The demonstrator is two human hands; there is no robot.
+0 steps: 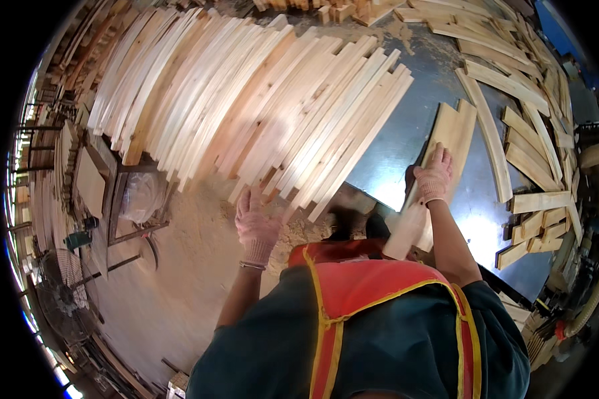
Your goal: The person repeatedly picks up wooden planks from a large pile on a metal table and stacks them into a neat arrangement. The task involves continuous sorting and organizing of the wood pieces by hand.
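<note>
Two gloved hands: right hand [434, 174] flat on wood board [439, 166], left hand [254, 219] open, empty, nr slat stack [259, 100].

bright, even light | glare on metal table [406, 133] | fisheye bends edges | black vignette corners

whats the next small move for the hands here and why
Probably close the left hand on one strip at the near edge of the stack of wood strips. It is open at the strip ends and holds nothing, while the right hand lies flat on a board on the metal table, steadying it.
</note>
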